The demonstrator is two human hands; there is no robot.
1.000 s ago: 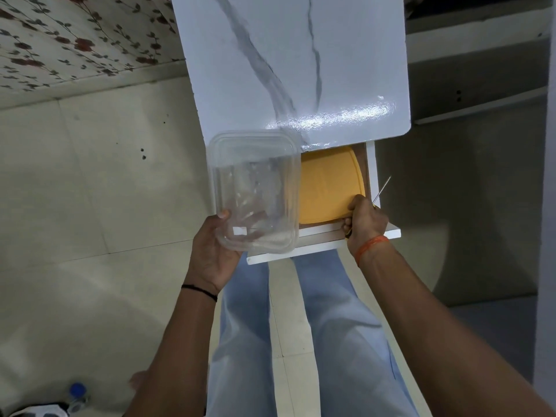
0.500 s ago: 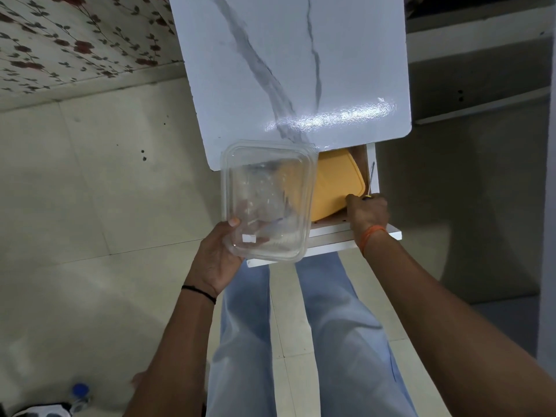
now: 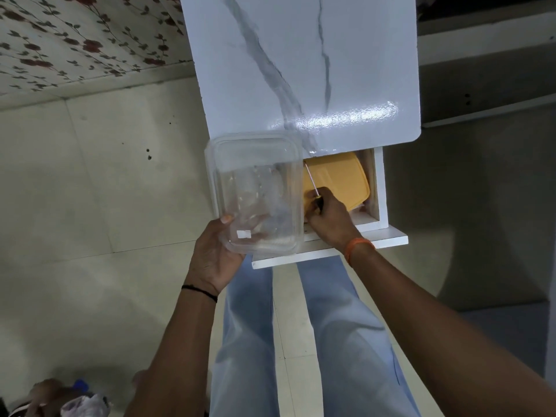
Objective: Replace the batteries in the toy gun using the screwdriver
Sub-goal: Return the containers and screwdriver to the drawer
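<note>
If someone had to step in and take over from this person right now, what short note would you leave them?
Left hand: holds the clear rectangular plastic container by its near edge, above the open white drawer.
Right hand: grips the thin screwdriver, shaft pointing up and away, over the orange plastic lid lying in the drawer.
Done: the screwdriver is in hand.
Left: no toy gun or batteries are in view, so find them, unscrew the battery cover, swap the batteries and close it. The white marble-patterned tabletop above the drawer offers a work surface.
</note>
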